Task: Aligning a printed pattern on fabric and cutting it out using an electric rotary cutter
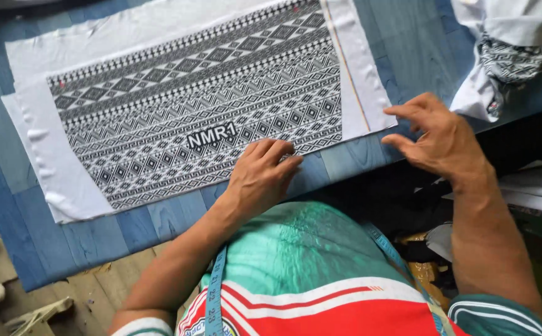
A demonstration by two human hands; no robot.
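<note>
Head view: I'm looking straight down over a blue plank-patterned table point(159, 224), the only view I'm getting.
Cloth: a white fabric panel point(196, 93) printed with black geometric bands is lying flat across the middle of the table, its near long edge running along the table's front edge.
Left hand: my left hand point(260, 177) is pressing down, palm flat and fingers together, at the near edge of the cloth, fingertips touching the printed part. Nothing grasped, just resting on it.
Right hand: my right hand point(436, 140) is hovering at the cloth's near right corner, fingers spread and curled, fingertips just beside the white border. It's holding nothing; whether it's touching the cloth, I cannot tell.
Tape: a light blue measuring tape point(215, 292) is hanging round the neck, down over the green, red and white shirt point(308, 267).
Far right corner: a bundle of white and patterned fabric point(507, 56) is sitting heaped on the table, well apart from both hands.
</note>
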